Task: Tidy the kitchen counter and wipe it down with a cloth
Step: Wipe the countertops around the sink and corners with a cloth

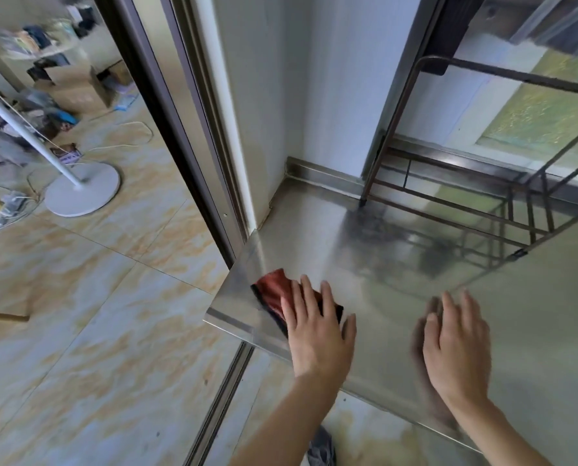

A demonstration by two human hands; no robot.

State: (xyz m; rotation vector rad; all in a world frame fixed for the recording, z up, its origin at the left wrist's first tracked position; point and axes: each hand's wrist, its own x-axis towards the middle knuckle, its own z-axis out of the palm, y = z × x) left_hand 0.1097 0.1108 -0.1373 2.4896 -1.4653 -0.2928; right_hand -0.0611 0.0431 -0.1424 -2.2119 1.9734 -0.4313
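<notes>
Red cloth (274, 290) lies at the near left corner of the steel counter (314, 230), low in the middle of the frame. On it the left hand (318, 326) presses with straight fingers. To its right, the right hand (457, 351) rests flat, fingers spread. A wire rack (482, 210) stands at the upper right.

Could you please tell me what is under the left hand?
A red, dark-edged cloth lies under the left hand, flat on the steel counter near its corner. The palm covers part of it, so its full extent is hidden.
</notes>
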